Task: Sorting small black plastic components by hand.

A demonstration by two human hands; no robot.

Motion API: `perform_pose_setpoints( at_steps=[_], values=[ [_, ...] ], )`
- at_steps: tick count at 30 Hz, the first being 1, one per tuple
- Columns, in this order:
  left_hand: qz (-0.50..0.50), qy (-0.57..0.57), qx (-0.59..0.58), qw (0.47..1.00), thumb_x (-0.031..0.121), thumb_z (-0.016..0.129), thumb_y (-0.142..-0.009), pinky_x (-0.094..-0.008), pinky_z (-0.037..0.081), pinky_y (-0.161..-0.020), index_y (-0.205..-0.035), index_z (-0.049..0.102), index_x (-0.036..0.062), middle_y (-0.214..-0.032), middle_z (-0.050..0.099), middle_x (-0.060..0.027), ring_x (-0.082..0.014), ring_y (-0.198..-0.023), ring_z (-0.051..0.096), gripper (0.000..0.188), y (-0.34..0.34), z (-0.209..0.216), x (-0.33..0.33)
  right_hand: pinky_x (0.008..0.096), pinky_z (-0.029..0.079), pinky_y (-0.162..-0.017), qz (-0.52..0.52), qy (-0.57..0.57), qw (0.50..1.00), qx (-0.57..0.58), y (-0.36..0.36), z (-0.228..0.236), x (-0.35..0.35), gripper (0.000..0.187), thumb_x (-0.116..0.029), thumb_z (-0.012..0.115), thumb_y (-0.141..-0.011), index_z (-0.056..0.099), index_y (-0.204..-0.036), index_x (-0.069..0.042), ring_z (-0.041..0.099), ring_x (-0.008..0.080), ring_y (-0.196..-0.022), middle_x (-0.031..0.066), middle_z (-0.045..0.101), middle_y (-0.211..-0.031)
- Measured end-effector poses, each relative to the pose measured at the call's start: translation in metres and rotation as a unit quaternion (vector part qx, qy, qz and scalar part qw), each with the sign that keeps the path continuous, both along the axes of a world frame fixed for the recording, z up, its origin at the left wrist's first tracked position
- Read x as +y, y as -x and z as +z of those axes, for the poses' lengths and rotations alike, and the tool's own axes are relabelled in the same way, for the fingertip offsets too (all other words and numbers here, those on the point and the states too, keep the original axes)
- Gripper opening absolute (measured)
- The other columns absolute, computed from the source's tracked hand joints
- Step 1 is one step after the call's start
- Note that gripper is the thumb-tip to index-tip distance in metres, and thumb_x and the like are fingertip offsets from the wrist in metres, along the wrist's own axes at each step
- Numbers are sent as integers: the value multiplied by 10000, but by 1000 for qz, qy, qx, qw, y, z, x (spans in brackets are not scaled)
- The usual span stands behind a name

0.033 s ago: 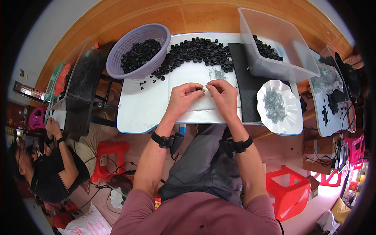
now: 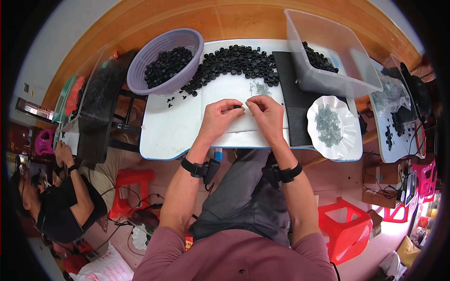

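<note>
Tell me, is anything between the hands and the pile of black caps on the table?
Nothing visible blocks the way. The left hand and right hand rest on the white table, the left pinching a small black cap. Only bare tabletop and a few clear bits lie before the pile of black caps.

A lilac basket (image 2: 165, 61) of black caps sits at eleven o'clock, a clear tub (image 2: 328, 51) at one, a white scalloped dish (image 2: 335, 127) at three, a red stool (image 2: 347, 229) at five
</note>
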State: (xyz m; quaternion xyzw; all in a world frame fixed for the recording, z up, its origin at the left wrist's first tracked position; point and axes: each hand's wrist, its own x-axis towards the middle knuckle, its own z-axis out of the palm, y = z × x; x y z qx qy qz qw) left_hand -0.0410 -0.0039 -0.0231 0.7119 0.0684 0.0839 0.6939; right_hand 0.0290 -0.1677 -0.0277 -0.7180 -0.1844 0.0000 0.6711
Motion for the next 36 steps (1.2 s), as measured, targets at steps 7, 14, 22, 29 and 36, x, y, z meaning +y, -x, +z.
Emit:
perform_pose_setpoints(
  at_steps=[7, 14, 22, 29, 36],
  values=[
    [-1, 5, -6, 1000, 33, 747, -932, -257, 584, -877, -1166, 720, -51, -1046, 772, -119, -140, -948, 729, 250, -4, 2, -1, 288, 545, -671, -19, 28, 999, -29, -3, -2, -1, 92, -56, 748, -886, 755, -940, 18, 705, 158, -720, 112, 742, -847],
    [21, 11, -28, 999, 17, 759, -911, -231, 548, -852, -1147, 745, -13, -1062, 758, -59, -84, -946, 679, 239, 0, 5, 6, 301, 545, -673, -17, 43, 997, -64, 0, 9, 6, 89, -55, 737, -888, 749, -935, 21, 707, 174, -720, 118, 740, -849],
    [4, 19, -37, 999, 53, 777, -901, -230, 554, -794, -1148, 749, -20, -978, 770, -42, -72, -866, 679, 259, -2, -15, -5, 293, 536, -658, -38, 66, 993, -86, 2, -4, -1, 54, -30, 740, -878, 743, -906, 16, 694, 158, -696, 114, 727, -808],
    [14, -93, -39, 995, 84, 779, -895, -247, 565, -794, -1120, 760, -8, -966, 777, -57, -79, -858, 692, 244, 2, -2, -6, 290, 537, -657, -43, 87, 990, -100, -4, -9, 3, 64, -39, 747, -874, 745, -910, 14, 691, 146, -695, 106, 726, -792],
    [41, -118, -88, 988, 146, 798, -872, -288, 585, -797, -1093, 765, 3, -930, 786, -102, -126, -838, 728, 265, -5, -15, -3, 366, 546, -672, -74, 128, 968, -204, -5, -12, 10, 63, -49, 746, -856, 716, -882, 0, 692, 284, -715, 140, 706, -829]
  ],
)
